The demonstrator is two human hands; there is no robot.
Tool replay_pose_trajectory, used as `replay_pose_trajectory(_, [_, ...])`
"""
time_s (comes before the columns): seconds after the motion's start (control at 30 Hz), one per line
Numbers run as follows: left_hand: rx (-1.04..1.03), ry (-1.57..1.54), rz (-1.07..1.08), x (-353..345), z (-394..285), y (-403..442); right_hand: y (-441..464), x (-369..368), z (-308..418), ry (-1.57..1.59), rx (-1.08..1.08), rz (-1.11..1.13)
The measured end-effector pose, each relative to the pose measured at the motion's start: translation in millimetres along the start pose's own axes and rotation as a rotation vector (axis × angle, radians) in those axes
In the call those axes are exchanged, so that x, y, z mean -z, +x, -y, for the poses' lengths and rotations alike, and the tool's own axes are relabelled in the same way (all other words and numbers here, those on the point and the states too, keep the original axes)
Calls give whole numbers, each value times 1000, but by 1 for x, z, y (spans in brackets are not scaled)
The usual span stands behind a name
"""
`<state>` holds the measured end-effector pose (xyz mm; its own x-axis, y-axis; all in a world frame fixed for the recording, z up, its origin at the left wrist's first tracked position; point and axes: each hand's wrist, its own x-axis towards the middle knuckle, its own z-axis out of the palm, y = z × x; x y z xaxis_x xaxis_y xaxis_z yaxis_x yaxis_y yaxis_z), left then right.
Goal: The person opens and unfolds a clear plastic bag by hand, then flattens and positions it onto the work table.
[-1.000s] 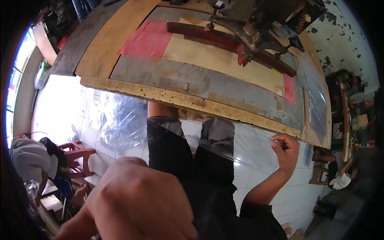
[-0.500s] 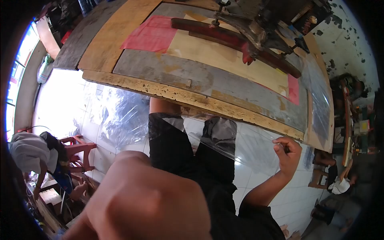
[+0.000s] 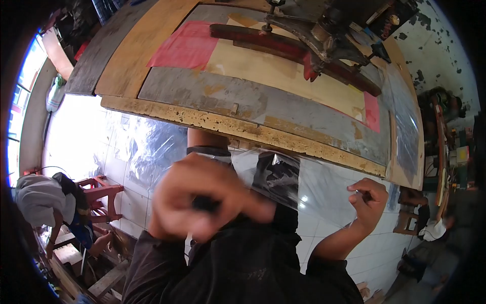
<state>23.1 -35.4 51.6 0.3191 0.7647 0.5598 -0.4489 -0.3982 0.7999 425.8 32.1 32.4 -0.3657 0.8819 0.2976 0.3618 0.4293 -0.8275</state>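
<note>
My right hand [image 3: 368, 200] is closed in a pinch at the edge of a clear plastic sheet [image 3: 324, 190], below the table's right front edge. The thin sheet stretches leftward over my lap, and its far parts are hard to make out. My left hand [image 3: 195, 197] is in front of my body, smeared by motion. Its thumb and index finger stand apart, with a dark gap between them and no object showing. Above both hands is a worktable [image 3: 243, 119] with a worn wooden front edge.
On the table, a dark metal frame with a red bar [image 3: 268, 45] spans cream sheet material [image 3: 243, 58] and a pink piece [image 3: 179, 45]. More clear plastic [image 3: 154, 149] lies on the floor at left. A person [image 3: 40, 200] sits near a red stool [image 3: 104, 197]; others are at right.
My left hand has dropped away from the camera, toward my lap, and its thumb and index finger now show apart. My right hand has shifted slightly right and down, still pinching the sheet.
</note>
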Motion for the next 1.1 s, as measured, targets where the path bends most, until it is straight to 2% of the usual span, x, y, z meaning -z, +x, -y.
replay_pose_trajectory(0.03, [196,172,-48,4,3,-4,1,-2,5,21,57,-7])
replay_pose_trajectory(0.13, [212,788,-55,-7,40,-8,3,3,18,35,159,-3])
replay_pose_trajectory(0.27, [305,811,-77,-8,60,-19,5,9,19,67,302,40])
replay_pose_trajectory(0.33, [454,673,22,0,57,-22,4,12,22,40,283,23])
replay_pose_trajectory(0.47, [463,683,30,10,63,-37,2,16,27,10,237,-13])
replay_pose_trajectory(0.53, [670,592,52,15,65,-46,0,19,24,10,253,-12])
replay_pose_trajectory(0.6, [713,551,86,18,64,-48,-1,19,24,12,267,-8])
replay_pose_trajectory(0.67, [775,415,231,21,59,-45,-2,19,25,21,240,-17])
replay_pose_trajectory(0.7, [670,270,233,24,67,-49,-2,19,25,20,239,-17])
replay_pose_trajectory(0.73, [670,269,234,24,68,-53,-2,20,24,25,253,-2])
replay_pose_trajectory(0.8, [688,-37,105,24,65,-53,-1,24,24,27,265,11])
replay_pose_trajectory(0.9, [612,-86,162,27,58,-55,-2,30,26,4,197,63])
replay_pose_trajectory(0.93, [643,-177,152,24,45,-51,-3,30,27,33,167,86])
replay_pose_trajectory(1.0, [331,-315,217,20,50,-50,-6,29,31,61,134,108])
replay_pose_trajectory(1.07, [294,-439,239,15,38,-41,-7,25,36,-62,-105,144])
replay_pose_trajectory(1.1, [292,-383,184,12,32,-39,-6,23,35,-62,-103,142])
